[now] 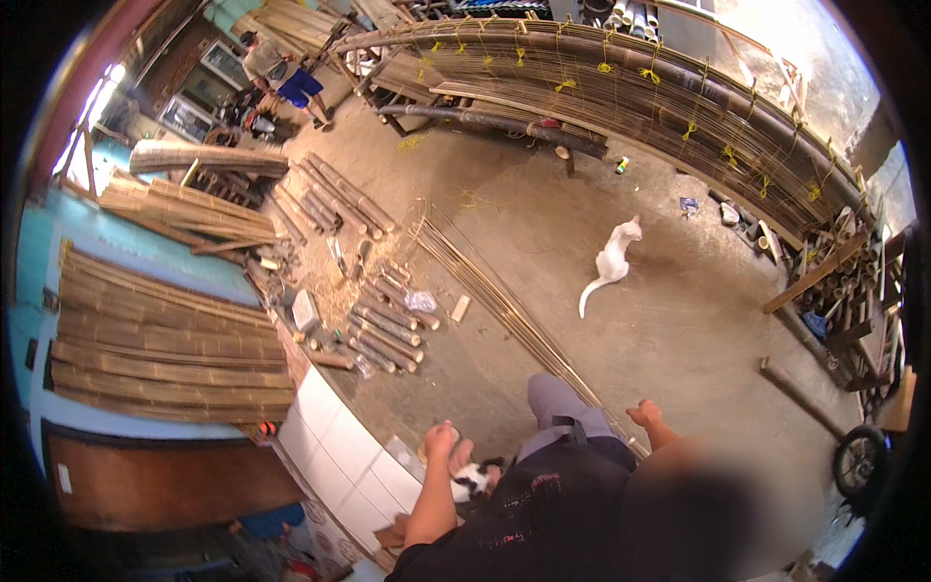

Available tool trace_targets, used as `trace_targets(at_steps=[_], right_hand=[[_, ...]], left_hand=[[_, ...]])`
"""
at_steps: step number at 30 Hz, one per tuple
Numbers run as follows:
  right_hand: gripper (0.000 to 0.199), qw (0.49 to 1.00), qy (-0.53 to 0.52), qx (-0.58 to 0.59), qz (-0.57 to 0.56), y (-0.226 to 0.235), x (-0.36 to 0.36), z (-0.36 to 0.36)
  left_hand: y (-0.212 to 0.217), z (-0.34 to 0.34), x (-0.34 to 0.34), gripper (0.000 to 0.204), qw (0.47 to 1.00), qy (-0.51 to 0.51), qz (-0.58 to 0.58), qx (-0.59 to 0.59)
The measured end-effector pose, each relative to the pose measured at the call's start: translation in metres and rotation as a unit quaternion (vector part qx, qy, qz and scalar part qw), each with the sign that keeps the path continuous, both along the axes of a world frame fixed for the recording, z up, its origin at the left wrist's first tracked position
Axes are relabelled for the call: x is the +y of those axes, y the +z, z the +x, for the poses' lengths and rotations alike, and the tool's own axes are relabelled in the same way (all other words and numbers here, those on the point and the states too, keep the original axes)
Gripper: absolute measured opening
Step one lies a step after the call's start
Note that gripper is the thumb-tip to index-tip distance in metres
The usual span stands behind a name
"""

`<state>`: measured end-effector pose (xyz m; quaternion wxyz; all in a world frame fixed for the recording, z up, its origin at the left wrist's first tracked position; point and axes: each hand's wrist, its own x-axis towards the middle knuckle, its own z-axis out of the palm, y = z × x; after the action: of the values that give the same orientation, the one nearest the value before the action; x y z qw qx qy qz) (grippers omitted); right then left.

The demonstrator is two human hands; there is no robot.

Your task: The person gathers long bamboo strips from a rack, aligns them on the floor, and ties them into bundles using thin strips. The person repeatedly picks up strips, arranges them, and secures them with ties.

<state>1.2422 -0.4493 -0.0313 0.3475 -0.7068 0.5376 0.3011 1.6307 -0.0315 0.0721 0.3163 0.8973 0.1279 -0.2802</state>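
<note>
Left hand (441, 441) lowered, seemingly loosely curled, right hand (645, 417) out, empty

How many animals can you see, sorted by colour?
White cat on the floor: 1
Black-and-white small animal, touched by the left hand: 1
Total: 2

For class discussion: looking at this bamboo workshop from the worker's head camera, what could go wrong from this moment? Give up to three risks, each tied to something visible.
1. The left hand rests by a black-and-white cat at the person's leg; a step could tread on it.
2. The long bundle of thin bamboo strips runs across the floor near the right hand, a likely trip hazard.
3. The white cat sits in the open walkway and might dart underfoot.
</note>
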Motion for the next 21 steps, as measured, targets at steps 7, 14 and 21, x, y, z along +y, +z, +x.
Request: trace_targets(at_steps=[7, 14, 21], right_hand=[[0.066, 0.991, -0.063, -0.114, -0.009, -0.083, -0.017, 0.223], [0.059, 0.978, -0.157, -0.123, 0.057, -0.198, -0.030, 0.419], [0.091, 0.991, -0.112, -0.014, 0.076, -0.321, -0.049, 0.502]], left_hand=[[-0.029, 0.127, -0.049, 0.041, 0.975, -0.173, 0.068, 0.122], [-0.085, 0.219, -0.122, 0.071, 0.948, -0.258, 0.099, 0.156], [-0.165, 0.252, -0.183, 0.078, 0.849, -0.489, 0.178, 0.092]])
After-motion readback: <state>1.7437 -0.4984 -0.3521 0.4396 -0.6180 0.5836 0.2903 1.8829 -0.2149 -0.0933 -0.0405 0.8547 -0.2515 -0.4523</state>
